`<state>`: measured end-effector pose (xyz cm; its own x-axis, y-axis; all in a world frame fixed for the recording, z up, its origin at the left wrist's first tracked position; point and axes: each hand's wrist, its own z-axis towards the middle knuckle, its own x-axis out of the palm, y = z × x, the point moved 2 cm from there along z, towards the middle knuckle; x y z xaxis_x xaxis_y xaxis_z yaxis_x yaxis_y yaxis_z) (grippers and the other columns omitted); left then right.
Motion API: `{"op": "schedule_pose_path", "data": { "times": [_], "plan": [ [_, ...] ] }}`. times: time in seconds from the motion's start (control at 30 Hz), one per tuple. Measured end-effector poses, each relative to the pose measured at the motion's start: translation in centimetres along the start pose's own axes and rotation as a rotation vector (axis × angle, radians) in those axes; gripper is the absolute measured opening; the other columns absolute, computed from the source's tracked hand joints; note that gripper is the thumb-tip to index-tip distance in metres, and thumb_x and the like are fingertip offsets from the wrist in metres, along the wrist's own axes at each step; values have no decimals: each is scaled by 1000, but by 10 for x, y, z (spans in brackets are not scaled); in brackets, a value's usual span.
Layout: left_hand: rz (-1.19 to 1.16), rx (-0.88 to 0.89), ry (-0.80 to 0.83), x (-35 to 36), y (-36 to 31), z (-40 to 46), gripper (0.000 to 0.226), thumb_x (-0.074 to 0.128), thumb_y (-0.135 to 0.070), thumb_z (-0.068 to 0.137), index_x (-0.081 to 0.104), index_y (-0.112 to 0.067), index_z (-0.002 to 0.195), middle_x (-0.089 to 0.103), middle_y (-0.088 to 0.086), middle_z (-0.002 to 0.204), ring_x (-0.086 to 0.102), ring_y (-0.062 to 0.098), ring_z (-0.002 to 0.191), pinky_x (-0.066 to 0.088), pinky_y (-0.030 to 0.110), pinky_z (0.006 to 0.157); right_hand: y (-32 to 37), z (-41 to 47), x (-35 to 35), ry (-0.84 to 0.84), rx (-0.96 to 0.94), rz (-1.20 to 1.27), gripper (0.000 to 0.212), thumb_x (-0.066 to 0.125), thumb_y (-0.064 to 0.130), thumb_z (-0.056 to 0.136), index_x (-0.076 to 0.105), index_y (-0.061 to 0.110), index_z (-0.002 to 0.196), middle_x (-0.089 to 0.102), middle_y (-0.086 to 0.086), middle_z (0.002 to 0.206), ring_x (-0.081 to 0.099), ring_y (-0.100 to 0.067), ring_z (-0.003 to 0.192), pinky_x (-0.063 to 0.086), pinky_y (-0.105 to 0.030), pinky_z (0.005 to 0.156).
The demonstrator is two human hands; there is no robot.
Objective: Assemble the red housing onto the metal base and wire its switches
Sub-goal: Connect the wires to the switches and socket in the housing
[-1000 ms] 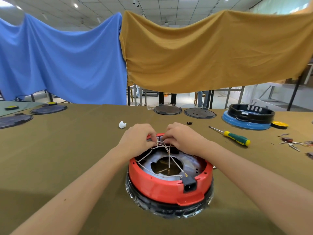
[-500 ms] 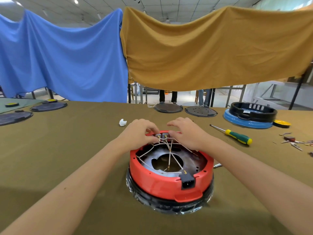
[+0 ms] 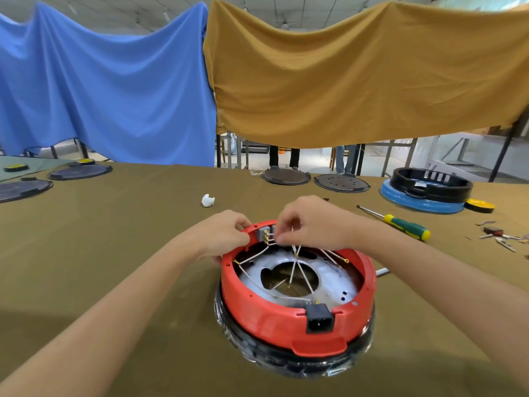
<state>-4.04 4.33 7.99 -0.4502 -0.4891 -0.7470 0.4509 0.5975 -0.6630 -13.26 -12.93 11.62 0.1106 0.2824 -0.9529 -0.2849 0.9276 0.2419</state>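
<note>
Head cam: red housing (image 3: 297, 319) already sits on metal base (image 3: 292, 285), table centre. At far rim, left hand (image 3: 226, 234) grips housing by switches (image 3: 264, 233); right hand (image 3: 312, 224) pinches a wire (image 3: 294, 249). Wiring step; next needs terminal lined up w/ lug. Vs 0.5 s ago: right hand lifted, wire pulled up.

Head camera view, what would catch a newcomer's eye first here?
The red housing sits front and centre on the olive table, with white wires fanned across its open top. Both hands, left hand and right hand, work at its far rim. Blue and mustard cloths hang behind.
</note>
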Motion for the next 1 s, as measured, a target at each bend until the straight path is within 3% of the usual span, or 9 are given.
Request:
{"op": "schedule_pose_path", "data": {
  "times": [0.1,0.2,0.33,0.43,0.5,0.6,0.67,0.83,1.0],
  "plan": [
    [-92,14,3,0,5,-3,33,46,-4,91,67,-22,109,70,-1,85,59,14,53,49,24,49,17,1,16,234,-46,-77,9,71,26,86,79,22,86,70,16,74,58,4,63,42,-10,60],
    [-173,17,25,1,8,-7,36,45,-3,93,70,-21,112,67,3,83,57,16,56,52,25,53,26,3,27,310,-57,-209,11,69,24,87,78,18,87,72,6,77,58,-10,66,49,-26,66],
    [-205,27,27,2,9,-9,39,44,-3,94,70,-22,115,65,4,85,56,16,60,52,25,55,38,6,31,418,-94,-359,12,67,15,84,72,21,75,56,9,58,50,-13,54,48,-30,62],
    [-207,25,22,2,9,-8,38,45,-3,93,71,-23,113,66,4,87,56,16,60,51,24,54,45,7,35,433,-159,-507,9,66,16,83,75,18,84,50,8,59,50,-19,58,46,-30,57],
    [-202,27,23,2,10,-8,38,45,-4,93,71,-23,111,66,4,87,55,16,58,50,24,54,46,7,39,440,-192,-575,9,64,14,84,73,16,82,44,8,57,48,-22,59,37,-27,52],
    [-201,30,13,3,11,-8,36,46,-4,93,72,-25,107,64,2,81,53,12,52,48,22,51,47,10,41,409,-220,-613,31,64,11,84,49,19,58,40,6,55,44,-22,54,27,-25,47],
    [-198,30,8,3,11,-8,37,46,-4,92,72,-26,107,65,1,80,54,13,55,48,23,52,48,11,41,412,-250,-615,43,65,9,83,37,24,53,38,6,54,38,-15,49,24,-25,46],
    [-180,31,16,3,8,-12,37,46,-5,92,71,-26,109,72,12,97,57,17,66,50,24,56,47,11,42,473,-221,-620,34,63,10,82,44,22,56,45,3,56,43,-15,51,29,-26,46],
    [-163,24,23,2,6,-13,38,45,-5,92,70,-25,112,71,17,108,55,16,63,50,25,57,46,13,38,476,-181,-613,24,65,18,83,53,16,62,50,2,58,45,-15,50,31,-27,46]
  ]
}}
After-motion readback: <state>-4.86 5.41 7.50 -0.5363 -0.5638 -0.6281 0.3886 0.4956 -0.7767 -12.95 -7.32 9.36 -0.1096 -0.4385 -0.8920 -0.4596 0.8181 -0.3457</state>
